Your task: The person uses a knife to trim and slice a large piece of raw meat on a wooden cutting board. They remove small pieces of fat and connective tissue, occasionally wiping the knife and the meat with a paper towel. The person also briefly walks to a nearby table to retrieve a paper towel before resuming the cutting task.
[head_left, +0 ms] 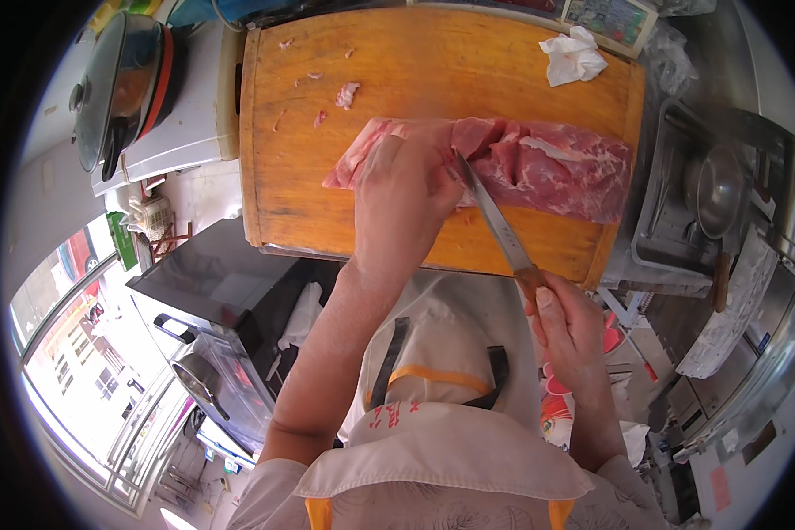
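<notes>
A long slab of raw pink meat (570, 172) with pale fat lies across the wooden cutting board (468, 62). Several deep cuts open its upper side near the middle. My left hand (405, 185) is closed over the left part of the meat, fingers curled on it and partly hidden. In my right hand (570, 329) is a knife (496, 216), gripped by its wooden handle. The long narrow blade slants up and left, its tip at the meat close beside my left fingers. How deep the tip goes I cannot tell.
Small meat scraps (347, 94) lie at the board's upper left, a crumpled white tissue (572, 57) at its upper right. A lidded pan (119, 93) stands to the left. On the right are a metal tray (667, 190) and a metal bowl (717, 192).
</notes>
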Motion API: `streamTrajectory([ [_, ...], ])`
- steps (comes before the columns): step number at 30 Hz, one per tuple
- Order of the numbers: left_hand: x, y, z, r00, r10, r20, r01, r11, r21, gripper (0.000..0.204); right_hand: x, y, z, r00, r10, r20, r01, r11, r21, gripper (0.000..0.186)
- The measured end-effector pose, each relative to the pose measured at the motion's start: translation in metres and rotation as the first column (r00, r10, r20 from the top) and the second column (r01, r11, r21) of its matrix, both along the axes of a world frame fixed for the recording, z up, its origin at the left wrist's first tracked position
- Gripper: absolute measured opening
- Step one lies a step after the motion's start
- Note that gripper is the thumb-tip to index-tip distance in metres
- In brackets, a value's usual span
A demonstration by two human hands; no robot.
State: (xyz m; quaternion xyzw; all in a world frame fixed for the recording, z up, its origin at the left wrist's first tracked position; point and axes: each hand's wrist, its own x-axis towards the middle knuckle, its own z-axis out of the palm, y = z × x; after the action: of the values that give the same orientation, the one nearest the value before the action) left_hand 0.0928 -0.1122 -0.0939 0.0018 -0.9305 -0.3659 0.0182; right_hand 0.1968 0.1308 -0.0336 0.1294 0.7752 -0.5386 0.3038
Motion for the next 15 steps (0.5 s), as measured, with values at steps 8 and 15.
streamTrajectory([
  [8, -0.001, 0.000, 0.001, 1.000, 0.021, 0.011, -0.021, 1.000, -0.002, 0.012, -0.003, -0.003, -0.013, 1.000, 0.022, -0.018, -0.023, 1.000, -0.019, 0.028],
  [15, -0.001, 0.000, 0.003, 0.998, 0.026, 0.061, -0.028, 0.999, 0.023, 0.012, -0.003, -0.004, -0.015, 0.999, 0.039, -0.008, -0.040, 0.999, -0.037, 0.028],
])
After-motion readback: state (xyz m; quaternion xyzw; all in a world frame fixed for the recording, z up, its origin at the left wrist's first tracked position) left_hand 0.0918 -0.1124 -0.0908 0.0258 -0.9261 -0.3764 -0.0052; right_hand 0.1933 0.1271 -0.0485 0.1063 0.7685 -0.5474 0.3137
